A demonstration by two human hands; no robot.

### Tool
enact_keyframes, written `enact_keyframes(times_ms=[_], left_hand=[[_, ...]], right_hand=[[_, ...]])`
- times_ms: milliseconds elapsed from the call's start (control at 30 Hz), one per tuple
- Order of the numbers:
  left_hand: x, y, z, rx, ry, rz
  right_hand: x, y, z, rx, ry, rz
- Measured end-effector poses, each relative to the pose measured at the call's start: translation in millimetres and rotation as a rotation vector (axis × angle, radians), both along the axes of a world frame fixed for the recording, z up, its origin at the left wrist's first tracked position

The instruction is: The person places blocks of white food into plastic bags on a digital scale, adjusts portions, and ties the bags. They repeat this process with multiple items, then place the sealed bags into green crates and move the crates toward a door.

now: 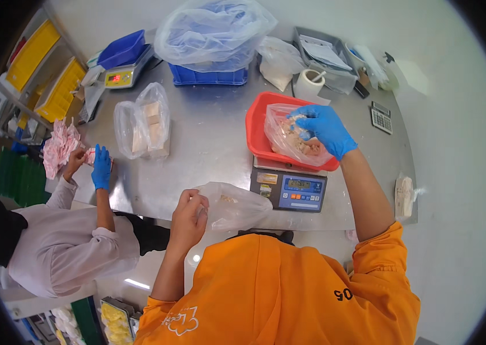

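My bare left hand (pixel 189 217) is closed on the rim of a see-through plastic bag (pixel 237 214), which lies over the table's near edge with a few beige crumbs inside. My right hand (pixel 326 127), in a blue glove, reaches over a red tub (pixel 257 138). Its curled fingers pinch some pale crumbs (pixel 298 122) above another plastic bag (pixel 275 115) lining the tub. Beige crumbly pieces (pixel 294 144) fill that bag. Under the tub stands a digital scale (pixel 297 192), its lit display facing me.
A co-worker (pixel 70 244) at the left handles pink-and-white packets. Bagged beige blocks (pixel 154 129) stand mid-table. Behind are a blue crate (pixel 208 76), a second scale (pixel 122 76), a bag of pale powder (pixel 280 63) and a white mug (pixel 309 84). A calculator (pixel 381 118) lies right.
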State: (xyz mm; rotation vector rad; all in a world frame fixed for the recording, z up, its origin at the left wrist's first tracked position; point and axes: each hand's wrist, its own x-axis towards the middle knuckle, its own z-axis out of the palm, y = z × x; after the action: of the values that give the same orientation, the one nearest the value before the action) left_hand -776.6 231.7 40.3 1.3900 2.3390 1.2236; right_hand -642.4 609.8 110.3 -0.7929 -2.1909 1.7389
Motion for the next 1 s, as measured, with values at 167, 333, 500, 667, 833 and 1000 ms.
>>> enact_keyframes(times_ms=[167,333,500,667,833,1000], left_hand=[[-6,9,-1,-0.456,-0.075,-0.018],[7,29,6,-0.521,-0.089,0.008],[15,29,-8,-0.450,-0.205,-0.008],[6,25,-14,-0.380,-0.225,0.006],[0,24,-17,-0.334,-0.211,-0.015],[-7,23,-16,-0.326,-0.221,-0.054]], right_hand=[[-22,-102,-13,-0.260,-0.007,0.298],[-48,-191,-136,0.322,-0.021,0.432],[-54,-215,-177,0.603,-0.077,0.457],[-54,-210,-182,0.699,-0.095,0.473],[-57,-205,-186,0.745,-0.103,0.530],[-51,-210,-161,0.692,-0.241,0.469]])
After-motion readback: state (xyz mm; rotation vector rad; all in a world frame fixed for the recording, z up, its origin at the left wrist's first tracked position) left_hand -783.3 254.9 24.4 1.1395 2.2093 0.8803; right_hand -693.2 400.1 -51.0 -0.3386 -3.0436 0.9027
